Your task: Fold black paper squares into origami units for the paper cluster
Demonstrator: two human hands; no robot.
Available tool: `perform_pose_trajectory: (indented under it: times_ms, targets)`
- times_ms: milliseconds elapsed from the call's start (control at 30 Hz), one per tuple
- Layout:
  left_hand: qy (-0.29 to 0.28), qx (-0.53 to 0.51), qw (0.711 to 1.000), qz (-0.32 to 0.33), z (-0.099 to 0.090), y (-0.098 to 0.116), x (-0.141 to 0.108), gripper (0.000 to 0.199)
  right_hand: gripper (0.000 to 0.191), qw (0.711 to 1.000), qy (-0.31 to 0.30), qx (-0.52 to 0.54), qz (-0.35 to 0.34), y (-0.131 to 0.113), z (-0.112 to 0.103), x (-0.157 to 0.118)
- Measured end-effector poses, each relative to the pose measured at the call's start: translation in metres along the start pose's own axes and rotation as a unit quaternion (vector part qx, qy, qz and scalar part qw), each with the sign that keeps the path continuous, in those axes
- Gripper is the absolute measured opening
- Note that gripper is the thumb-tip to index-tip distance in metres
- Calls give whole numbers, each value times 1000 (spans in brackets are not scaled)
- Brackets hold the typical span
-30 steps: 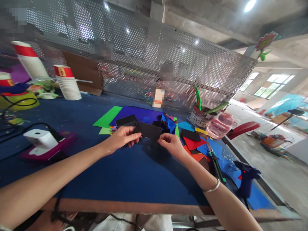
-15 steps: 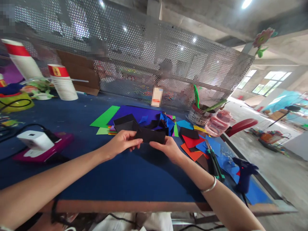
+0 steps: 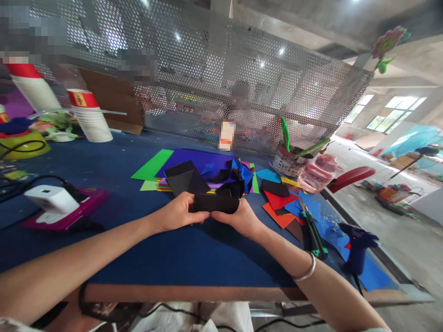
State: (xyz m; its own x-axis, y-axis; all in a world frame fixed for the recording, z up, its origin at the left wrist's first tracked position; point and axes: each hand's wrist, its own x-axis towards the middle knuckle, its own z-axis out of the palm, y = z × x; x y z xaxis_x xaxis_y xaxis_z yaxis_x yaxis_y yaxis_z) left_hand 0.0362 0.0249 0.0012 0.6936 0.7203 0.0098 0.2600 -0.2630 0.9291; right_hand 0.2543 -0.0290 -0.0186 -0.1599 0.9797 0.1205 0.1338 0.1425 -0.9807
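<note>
A small dark piece of black paper (image 3: pixel 216 203) is held up between my two hands over the blue tabletop. My left hand (image 3: pixel 182 213) pinches its left end, thumb along the lower edge. At the right end my right hand (image 3: pixel 242 218) grips it, and the two thumb tips nearly meet below the middle. My other fingers are partly hidden behind the paper. Just beyond lie black paper pieces (image 3: pixel 186 177) and crumpled blue paper scraps (image 3: pixel 242 175), on top of a stack of coloured sheets with a purple sheet (image 3: pixel 180 159) and a green sheet (image 3: pixel 152 165).
To the right are red paper (image 3: pixel 277 199), a green-black utility knife (image 3: pixel 313 230) and a blue glue gun (image 3: pixel 358 246). A white charger (image 3: pixel 51 202) sits on a magenta power strip (image 3: pixel 88 203) at left. Paper cups (image 3: pixel 90 117) and a perforated metal screen (image 3: pixel 194 69) stand behind.
Both hands have drawn slightly nearer to me with the black paper. My left thumb has shifted right along its lower edge, and the thumbs have come closer together.
</note>
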Motion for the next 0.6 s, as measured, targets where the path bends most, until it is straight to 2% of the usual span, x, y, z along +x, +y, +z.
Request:
perform_pose_trajectory:
  times_ms: [133, 300, 600]
  targets:
    - [-11, 15, 1000, 4, -5, 0, 1, 29, 28, 1000, 0, -19, -1, -3, -1, 0]
    - [-3, 24, 1000, 5, -14, 0, 5, 28, 29, 999, 28, -40, -22, -6, -9, 5]
    - [1, 30, 1000, 6, -24, 3, 7, 29, 31, 998, 32, -54, -16, -7, -15, 5]
